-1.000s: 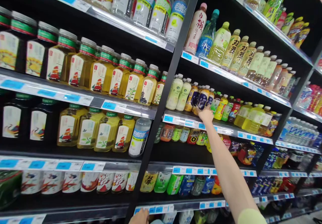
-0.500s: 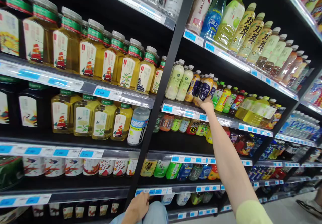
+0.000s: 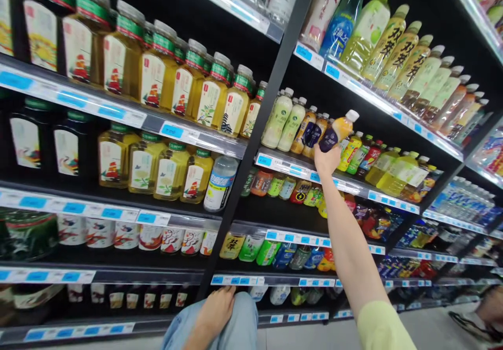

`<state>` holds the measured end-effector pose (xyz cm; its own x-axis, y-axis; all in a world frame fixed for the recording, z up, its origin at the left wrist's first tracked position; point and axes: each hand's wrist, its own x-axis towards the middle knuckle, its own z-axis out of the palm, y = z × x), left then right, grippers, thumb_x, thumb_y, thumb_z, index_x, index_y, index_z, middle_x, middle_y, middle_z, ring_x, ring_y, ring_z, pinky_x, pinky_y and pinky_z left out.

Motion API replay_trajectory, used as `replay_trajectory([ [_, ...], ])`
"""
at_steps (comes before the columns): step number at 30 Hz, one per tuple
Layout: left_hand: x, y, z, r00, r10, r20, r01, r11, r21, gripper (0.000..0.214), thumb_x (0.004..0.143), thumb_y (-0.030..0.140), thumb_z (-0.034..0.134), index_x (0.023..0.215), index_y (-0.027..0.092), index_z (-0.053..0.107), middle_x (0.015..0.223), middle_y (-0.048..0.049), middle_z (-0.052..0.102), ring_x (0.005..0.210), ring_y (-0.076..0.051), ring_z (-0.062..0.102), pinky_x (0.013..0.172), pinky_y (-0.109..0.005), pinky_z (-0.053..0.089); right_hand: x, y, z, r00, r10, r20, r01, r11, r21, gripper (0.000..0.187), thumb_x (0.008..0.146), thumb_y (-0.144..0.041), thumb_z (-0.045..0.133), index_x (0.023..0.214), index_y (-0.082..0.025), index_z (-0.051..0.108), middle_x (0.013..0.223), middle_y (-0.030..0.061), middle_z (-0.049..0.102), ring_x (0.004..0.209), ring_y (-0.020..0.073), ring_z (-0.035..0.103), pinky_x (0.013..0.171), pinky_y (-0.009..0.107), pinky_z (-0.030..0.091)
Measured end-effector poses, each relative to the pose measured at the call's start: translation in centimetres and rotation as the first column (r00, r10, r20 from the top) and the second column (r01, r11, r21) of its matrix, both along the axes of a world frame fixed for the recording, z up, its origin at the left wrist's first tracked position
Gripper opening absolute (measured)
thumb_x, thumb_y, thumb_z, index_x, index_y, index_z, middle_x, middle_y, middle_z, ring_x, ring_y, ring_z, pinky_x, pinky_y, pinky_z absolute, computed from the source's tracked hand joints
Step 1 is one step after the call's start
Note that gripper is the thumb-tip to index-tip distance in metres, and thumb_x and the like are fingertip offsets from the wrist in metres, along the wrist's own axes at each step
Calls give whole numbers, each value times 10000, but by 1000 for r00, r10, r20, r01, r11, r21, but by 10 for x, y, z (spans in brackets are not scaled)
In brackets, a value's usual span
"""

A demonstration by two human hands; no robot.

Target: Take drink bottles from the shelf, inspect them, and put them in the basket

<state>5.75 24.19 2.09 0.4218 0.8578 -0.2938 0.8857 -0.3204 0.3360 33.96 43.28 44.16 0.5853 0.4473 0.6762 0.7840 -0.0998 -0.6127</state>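
Observation:
My right hand (image 3: 328, 160), at the end of an outstretched arm, is wrapped round the lower part of a drink bottle (image 3: 338, 130). This bottle has a white cap, an orange-tan upper part and a dark blue label, and it tilts to the right above the shelf edge. Just left of it stand similar dark-labelled bottles (image 3: 305, 134) and pale green bottles (image 3: 291, 124). Down at the bottom centre, my left hand (image 3: 217, 308) lies over my jeans-clad knee (image 3: 243, 316), open and holding nothing, its fingertips partly hidden.
A black upright post (image 3: 251, 153) divides the shelving. Large tea bottles (image 3: 157, 77) line the left shelves. Above my right hand, tall bottles stand on a shelf with a price rail (image 3: 393, 109). At the lower right, part of another person's leg and shoe (image 3: 475, 325) shows on the floor.
My right hand has lifted the bottle out of its row and tipped it to the right. My left hand has stayed on the knee, its fingers now flatter. The view has shifted slightly.

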Motion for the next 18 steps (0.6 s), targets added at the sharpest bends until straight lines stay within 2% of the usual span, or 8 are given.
replay_trajectory([
  [2, -2, -11, 3, 1000, 23, 16, -24, 1000, 17, 595, 1050, 105, 325, 1533, 122, 671, 1557, -216, 686, 1454, -320, 669, 1257, -481, 487, -6, -8, 3, 999, -27, 18, 24, 989, 146, 666, 965, -494, 686, 1468, -83, 539, 1490, 283, 635, 1426, 396, 634, 1215, 524, 514],
  [4, -6, -22, 6, 998, 42, 36, -43, 999, 18, 573, 1040, 114, 356, 1507, 149, 685, 1545, -198, 697, 1448, -315, 670, 1261, -494, 480, -12, -18, 3, 1000, -12, 16, 7, 965, 261, 669, 970, -495, 669, 1475, -81, 526, 1516, 290, 633, 1473, 381, 611, 1232, 524, 510],
  [7, -15, -36, 10, 996, 47, 75, -49, 999, 14, 518, 1022, 140, 419, 1456, 186, 700, 1519, -162, 715, 1448, -307, 657, 1294, -499, 436, -26, -45, -9, 977, 212, -35, -182, 902, 392, 580, 910, -553, 702, 1277, -110, 630, 1333, 266, 741, 1287, 387, 730, 1140, 522, 587],
  [9, -21, -43, 10, 990, 62, 124, -66, 997, 29, 484, 1016, 141, 421, 1391, 201, 721, 1476, -142, 730, 1429, -294, 656, 1306, -469, 409, -43, -74, -33, 908, 413, -77, -328, 811, 485, 612, 840, -629, 744, 1180, -128, 652, 1202, 238, 777, 1138, 383, 775, 1049, 517, 634],
  [11, -25, -47, 10, 982, 75, 172, -83, 996, 40, 456, 1026, 148, 389, 1309, 195, 744, 1404, -136, 747, 1380, -287, 671, 1287, -438, 409, -64, -113, -73, 854, 500, -143, -360, 767, 531, 671, 803, -671, 772, 1214, -155, 645, 1164, 202, 783, 1100, 378, 774, 988, 522, 653],
  [13, -25, -47, 10, 976, 77, 202, -86, 996, 37, 458, 1042, 165, 355, 1275, 182, 749, 1360, -138, 749, 1342, -294, 677, 1273, -433, 409, -88, -157, -129, 807, 552, -210, -388, 763, 517, 651, 846, -651, 753, 1279, -178, 641, 1135, 174, 781, 1151, 369, 759, 996, 513, 648],
  [17, -19, -53, 12, 943, 118, 311, -113, 993, -32, 414, 1023, 212, 403, 1255, 205, 745, 1362, -124, 739, 1343, -332, 645, 1292, -472, 380, -126, -249, -260, 735, 606, -305, -525, 793, 311, 570, 932, -634, 672, 1338, -236, 637, 1129, 148, 792, 1158, 344, 758, 1004, 541, 647],
  [18, -16, -56, 13, 899, 163, 407, -147, 987, -70, 381, 1016, 235, 420, 1203, 203, 750, 1327, -136, 740, 1330, -342, 638, 1283, -484, 386, -133, -271, -290, 707, 639, -303, -602, 769, 217, 593, 912, -653, 681, 1322, -227, 640, 1124, 153, 793, 1136, 354, 766, 986, 554, 652],
])
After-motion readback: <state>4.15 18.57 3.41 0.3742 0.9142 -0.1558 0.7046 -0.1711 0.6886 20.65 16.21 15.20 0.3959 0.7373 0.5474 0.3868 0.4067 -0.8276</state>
